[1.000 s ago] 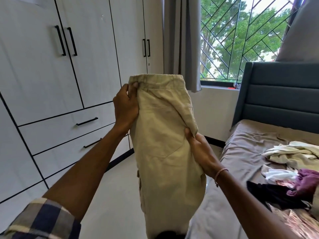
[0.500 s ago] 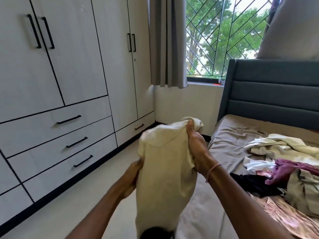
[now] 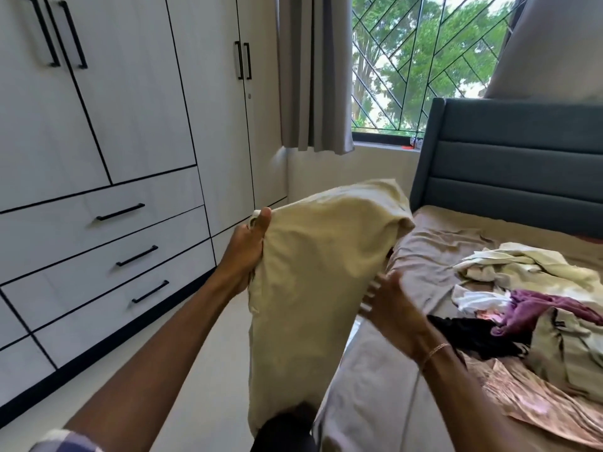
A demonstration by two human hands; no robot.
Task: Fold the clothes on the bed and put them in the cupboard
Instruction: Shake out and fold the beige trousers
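Note:
Beige trousers (image 3: 310,282), folded over, hang in the air between the cupboard and the bed. My left hand (image 3: 246,252) grips their left edge. To the right of the trousers my right hand (image 3: 388,301) is blurred, fingers spread, its fingertips beside or behind the cloth, and I cannot tell if it touches. On the bed (image 3: 430,256) lies a loose pile of clothes (image 3: 535,295): cream, white, purple, black and pink pieces. The white cupboard (image 3: 137,119) fills the left, all doors and drawers closed.
A grey padded headboard (image 3: 522,171) stands behind the bed. A grey curtain (image 3: 313,73) hangs beside a barred window (image 3: 424,60). Pale floor (image 3: 195,386) runs between cupboard and bed. Black handles (image 3: 120,212) stick out from the drawers.
The trousers have been folded over and lowered. My left hand moved up to grip the left edge. My right hand let go of the top and dropped to the right side, fingers spread.

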